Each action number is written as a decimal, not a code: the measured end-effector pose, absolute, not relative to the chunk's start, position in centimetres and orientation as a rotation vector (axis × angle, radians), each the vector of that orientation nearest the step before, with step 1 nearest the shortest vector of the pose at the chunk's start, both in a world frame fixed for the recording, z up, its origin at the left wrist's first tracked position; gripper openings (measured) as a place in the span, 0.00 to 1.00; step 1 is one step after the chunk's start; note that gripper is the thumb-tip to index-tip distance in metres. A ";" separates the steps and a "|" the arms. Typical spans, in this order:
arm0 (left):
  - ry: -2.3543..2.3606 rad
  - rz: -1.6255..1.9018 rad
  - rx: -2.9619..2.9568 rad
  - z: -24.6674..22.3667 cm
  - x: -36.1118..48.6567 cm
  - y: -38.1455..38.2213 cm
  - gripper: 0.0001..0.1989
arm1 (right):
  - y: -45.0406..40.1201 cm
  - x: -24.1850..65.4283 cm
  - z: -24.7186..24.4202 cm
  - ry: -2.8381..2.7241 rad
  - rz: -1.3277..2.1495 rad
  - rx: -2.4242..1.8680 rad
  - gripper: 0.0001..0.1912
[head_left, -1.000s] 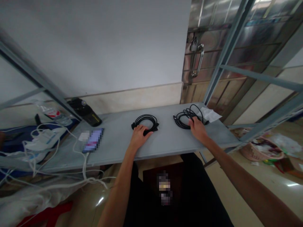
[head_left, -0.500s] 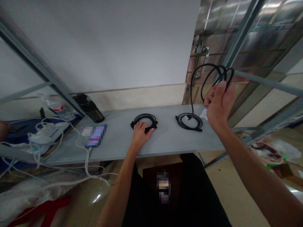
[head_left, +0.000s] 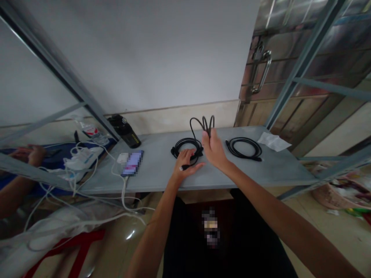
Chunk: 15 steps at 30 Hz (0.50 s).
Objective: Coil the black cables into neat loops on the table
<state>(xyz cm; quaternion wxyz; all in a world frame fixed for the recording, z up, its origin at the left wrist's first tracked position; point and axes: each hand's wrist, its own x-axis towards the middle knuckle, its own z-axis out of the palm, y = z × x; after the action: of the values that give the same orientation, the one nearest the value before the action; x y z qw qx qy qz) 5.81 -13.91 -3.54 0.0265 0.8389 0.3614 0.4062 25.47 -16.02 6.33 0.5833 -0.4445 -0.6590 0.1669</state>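
A coiled black cable (head_left: pixel 188 143) lies on the grey shelf (head_left: pixel 156 173) in the middle. My left hand (head_left: pixel 185 166) rests on its near side, fingers apart, with a cable plug beside the palm. Just right of it, my right hand (head_left: pixel 213 148) is raised and closed around loops of another black cable (head_left: pixel 206 122), one strand of which hangs toward the middle coil. Farther right, a second black coil (head_left: pixel 245 148) lies flat on the shelf.
A phone (head_left: pixel 133 163) with white cables and a black bottle (head_left: pixel 125 131) stand at the left. White paper (head_left: pixel 274 141) lies at the right. Metal posts rise at both ends. Another person's hands (head_left: pixel 31 154) are at the far left.
My right hand has moved left and down with the looped cable, from above the right coil to beside the middle one. The view has shifted, and a plug now lies at my left hand.
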 end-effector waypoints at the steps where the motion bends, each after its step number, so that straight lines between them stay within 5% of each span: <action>1: 1.128 1.249 2.581 -3.6 5.8 -13.9 0.31 | -15.9 25.3 5.2 -1.631 0.378 -1.088 0.21; 7: 1.114 1.254 2.582 -3.5 5.8 -13.6 0.14 | -16.3 26.2 0.5 -2.039 0.405 -1.120 0.18; 15: 1.113 1.292 2.507 -3.3 5.8 -13.8 0.13 | -16.4 31.7 2.3 -2.004 0.391 -1.132 0.26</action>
<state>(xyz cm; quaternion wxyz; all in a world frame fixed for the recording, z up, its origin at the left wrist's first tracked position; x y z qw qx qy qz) 5.79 -13.82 -3.25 0.0546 0.8255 0.3666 0.4256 31.65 -16.36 2.28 0.3929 -0.4459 -0.7894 0.1540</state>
